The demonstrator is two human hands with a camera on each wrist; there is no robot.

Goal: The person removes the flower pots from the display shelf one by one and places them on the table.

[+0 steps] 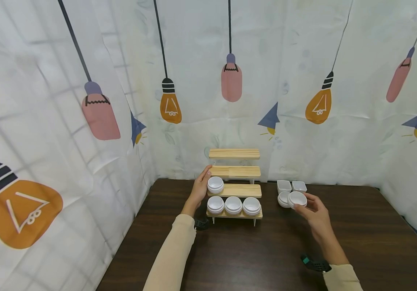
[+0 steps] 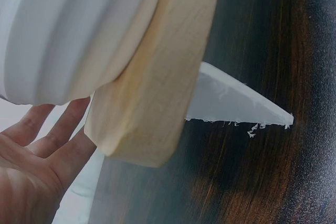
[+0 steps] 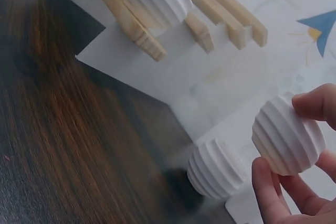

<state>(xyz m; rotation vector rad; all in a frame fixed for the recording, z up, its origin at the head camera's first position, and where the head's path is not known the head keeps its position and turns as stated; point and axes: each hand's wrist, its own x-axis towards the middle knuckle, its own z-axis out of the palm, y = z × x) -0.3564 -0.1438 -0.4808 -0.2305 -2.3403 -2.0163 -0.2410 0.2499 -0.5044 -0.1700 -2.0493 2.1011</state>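
My right hand [image 1: 319, 217] pinches a small white ribbed bowl [image 1: 297, 199] between thumb and fingers. In the right wrist view this bowl [image 3: 288, 136] is held above the table, apart from a like bowl [image 3: 216, 168] that stands there. At the left side of a stepped wooden rack [image 1: 238, 190], my left hand [image 1: 199, 189] has its fingertips by the second step from the top. The left wrist view shows its fingers [image 2: 63, 135] loosely extended, partly hidden behind a board. Three white bowls line the lowest step, and one bowl [image 1: 215, 184] stands left on the step above.
Two square white dishes [image 1: 284, 186] stand behind the round bowls on the right. The rack has white side supports [image 2: 236, 100] and stands on a dark wooden table [image 1: 245, 258]. A printed curtain [image 1: 194, 153] hangs close behind and on the left.
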